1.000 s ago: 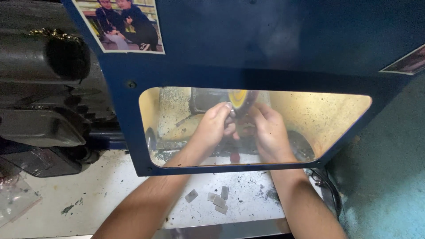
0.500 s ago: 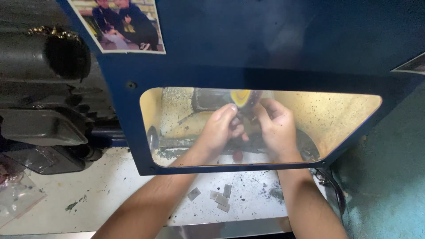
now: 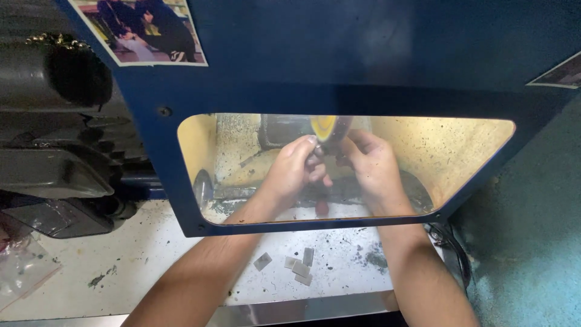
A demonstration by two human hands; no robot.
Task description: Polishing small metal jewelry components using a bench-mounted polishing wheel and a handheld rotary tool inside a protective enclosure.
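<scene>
Both my hands reach under a blue shield and show through its clear window. My left hand and my right hand are closed together on a small dark workpiece, too small to make out. They hold it right at a yellow-faced wheel just above my fingertips. The piece is mostly hidden by my fingers.
Several small grey metal tabs lie on the dirty white bench between my forearms. A dark machine housing stands at the left, with a clear plastic bag below it. A black cable runs at the right.
The view has shifted slightly left and down. My hands stay together at the wheel, fingers working a little on the piece.
</scene>
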